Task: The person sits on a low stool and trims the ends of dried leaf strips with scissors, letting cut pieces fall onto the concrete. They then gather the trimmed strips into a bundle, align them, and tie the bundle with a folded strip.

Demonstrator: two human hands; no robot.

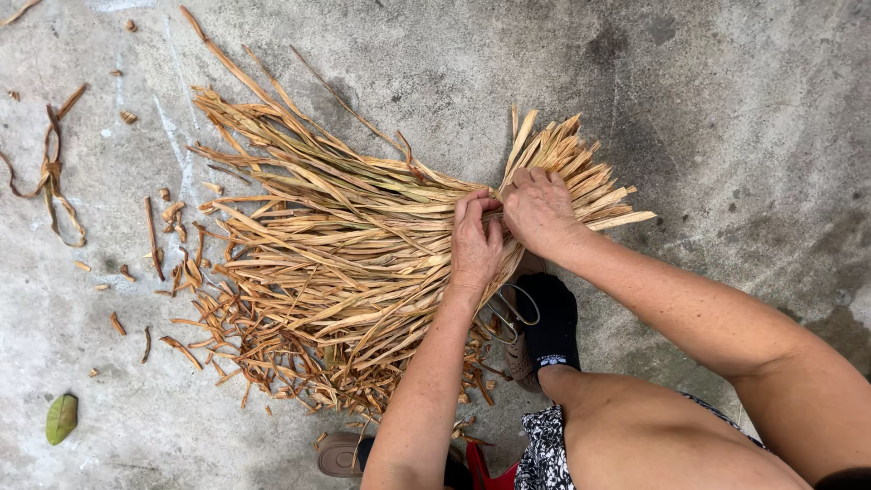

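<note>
Grey concrete floor [726, 109] fills the head view, stained dark in patches, and right in the middle lies a big bundle of dry leaves [336, 245], straw-coloured, fanned wide toward the left edge and gathered tight at its right end. Both hands are down at that narrow neck. Left hand [476, 240] has its fingers curled in, pinching the strands where they bunch together. Right hand [538, 210] sits just beside it, touching, fingers bent over the cut ends and pressing down on them. Looks like the binding step, the neck being cinched; whether a tie runs round it I cannot tell, the fingers cover it. My judgement: the next move calls for a firm squeeze at that neck so the strands don't slip apart.

Below the hands, a pair of scissors [510, 313] lies on the floor beside a foot in a black sock [552, 322]. Broken bits of leaf [172, 227] scatter toward the left edge, and one green leaf [61, 417] sits near the bottom left corner.
</note>
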